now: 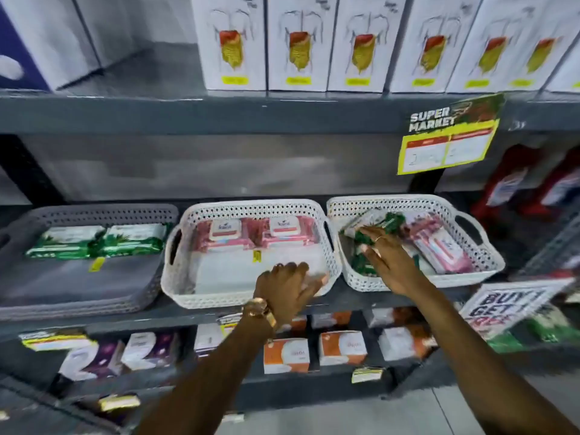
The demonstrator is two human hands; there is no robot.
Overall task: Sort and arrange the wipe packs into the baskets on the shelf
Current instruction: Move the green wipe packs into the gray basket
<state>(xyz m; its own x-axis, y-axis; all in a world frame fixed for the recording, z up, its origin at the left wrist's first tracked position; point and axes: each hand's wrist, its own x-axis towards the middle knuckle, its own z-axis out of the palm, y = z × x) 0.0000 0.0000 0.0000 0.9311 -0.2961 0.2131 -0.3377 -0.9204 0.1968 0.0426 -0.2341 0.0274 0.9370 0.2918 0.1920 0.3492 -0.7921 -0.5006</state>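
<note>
The right hand [387, 262] reached into the right basket [480, 271], fingers spread over a green pack [381, 222] lying on the mixed heap; whether it gripped the pack could not be told. Pink packs [439, 246] lay tilted beside it in the same basket. The left hand [292, 290], with a gold watch [260, 310] on its wrist, rested on the near rim of the middle basket [175, 277], fingers loosely curled and holding nothing. That basket held two pink packs [251, 233] side by side along its back wall. The grey tray [94, 296] at left held two green packs [100, 240] at its back. White boxes [295, 42] stood on the shelf above, and a yellow price sign [448, 139] hung from its edge.
</note>
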